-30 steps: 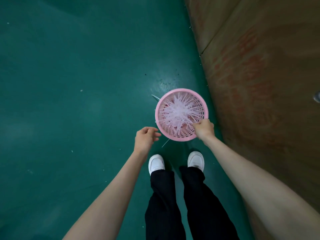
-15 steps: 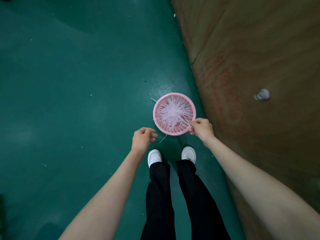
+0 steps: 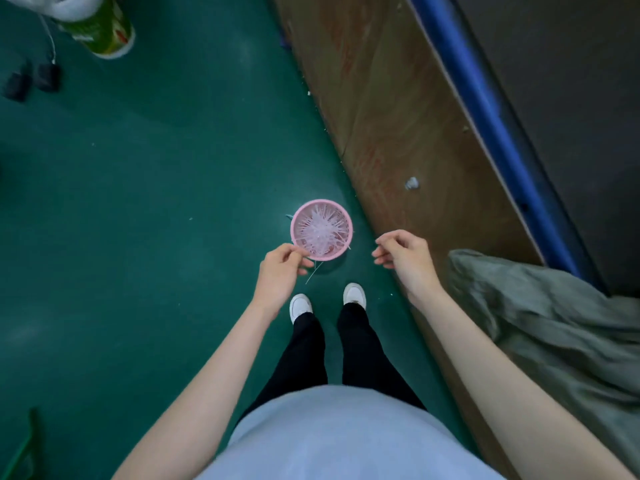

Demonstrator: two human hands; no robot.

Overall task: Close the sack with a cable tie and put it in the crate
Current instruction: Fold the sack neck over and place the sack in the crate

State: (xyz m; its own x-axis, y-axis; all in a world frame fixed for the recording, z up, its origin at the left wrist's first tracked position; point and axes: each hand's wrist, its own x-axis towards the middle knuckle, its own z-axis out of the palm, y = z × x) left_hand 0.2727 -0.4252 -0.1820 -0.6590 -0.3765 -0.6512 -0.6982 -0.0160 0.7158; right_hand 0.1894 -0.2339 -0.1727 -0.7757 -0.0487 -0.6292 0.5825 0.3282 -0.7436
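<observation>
1. my left hand (image 3: 280, 271) hangs over the green floor (image 3: 138, 237), fingers curled, pinching a thin cable tie (image 3: 313, 273) that trails down from it; the tie is faint and hard to trace.
2. my right hand (image 3: 403, 258) hovers apart from it, fingers loosely bent, holding nothing.
3. between them, on the floor, a pink basket (image 3: 322, 229) holds a tangle of pale ties; single ones cannot be told apart.
4. the grey-green sack (image 3: 554, 334) lies on the wooden platform (image 3: 398, 116) at my right, cut off by the frame edge, its mouth unseen.
</observation>
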